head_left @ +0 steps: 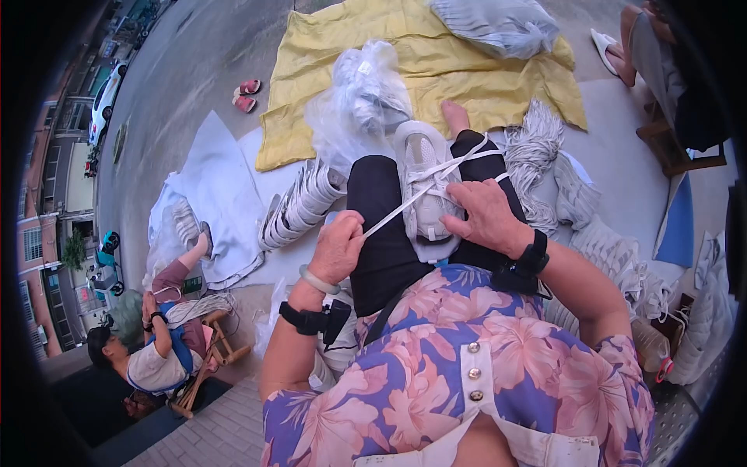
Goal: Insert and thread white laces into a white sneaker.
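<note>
A light grey-white sneaker (426, 215) lies between my thighs, its toe pointing away from me. White shoelace (405, 204) crosses over its front and stretches in a taut line to my left hand (336, 247), which is closed around that end. My right hand (492, 215) is bent over the shoe's right side, with lace running in under its fingers. Its thumb and index fingertip lie apart by the tongue, and its other fingers are partly hidden. Another stretch of lace loops past my right knee. Both wrists wear black straps with small devices.
A bundle of white laces (537, 152) lies right of my knee. Nested shoe parts (299, 206) stand at left. Plastic bags (369, 89) rest on a yellow sheet (303, 78) ahead. One person (167, 354) sits at lower left; another person's leg shows at upper right.
</note>
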### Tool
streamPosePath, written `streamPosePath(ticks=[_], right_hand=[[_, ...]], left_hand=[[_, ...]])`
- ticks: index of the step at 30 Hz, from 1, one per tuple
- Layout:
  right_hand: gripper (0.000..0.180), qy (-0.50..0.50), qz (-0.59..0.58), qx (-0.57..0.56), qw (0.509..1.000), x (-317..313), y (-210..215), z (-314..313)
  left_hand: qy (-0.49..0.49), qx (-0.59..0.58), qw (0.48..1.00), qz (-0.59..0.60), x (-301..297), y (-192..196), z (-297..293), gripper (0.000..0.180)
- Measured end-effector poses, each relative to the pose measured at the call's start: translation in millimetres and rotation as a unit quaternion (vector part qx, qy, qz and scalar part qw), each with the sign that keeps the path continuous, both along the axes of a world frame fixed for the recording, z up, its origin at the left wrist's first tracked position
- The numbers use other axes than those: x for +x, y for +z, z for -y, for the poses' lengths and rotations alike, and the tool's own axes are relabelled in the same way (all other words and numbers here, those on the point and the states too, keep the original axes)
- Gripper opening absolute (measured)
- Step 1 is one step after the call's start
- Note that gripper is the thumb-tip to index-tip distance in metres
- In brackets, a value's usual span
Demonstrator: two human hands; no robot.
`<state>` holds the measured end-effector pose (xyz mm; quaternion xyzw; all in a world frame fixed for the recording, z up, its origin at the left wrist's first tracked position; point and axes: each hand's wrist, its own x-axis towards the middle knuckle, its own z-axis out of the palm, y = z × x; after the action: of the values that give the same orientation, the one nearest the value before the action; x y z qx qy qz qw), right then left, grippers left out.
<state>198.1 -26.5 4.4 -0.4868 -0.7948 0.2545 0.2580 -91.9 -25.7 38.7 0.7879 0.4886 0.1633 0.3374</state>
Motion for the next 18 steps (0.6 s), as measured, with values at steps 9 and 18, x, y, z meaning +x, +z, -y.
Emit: streamPosePath(ticks=[9, 18], right_hand=[[0.035, -0.034, 0.053, -0.052, 0.997, -17.3, 5.5, 5.4], [0.037, -0.037, -0.005, -0.101, 0.994, -11.5, 1.7, 0.6]], left_hand=[[0.254, -0.101, 0.855, -0.440, -171.3, -10.0, 79.6, 0.010], [-0.072, 0.215, 0.961, -0.160, 50.9, 8.9, 16.9, 0.063]])
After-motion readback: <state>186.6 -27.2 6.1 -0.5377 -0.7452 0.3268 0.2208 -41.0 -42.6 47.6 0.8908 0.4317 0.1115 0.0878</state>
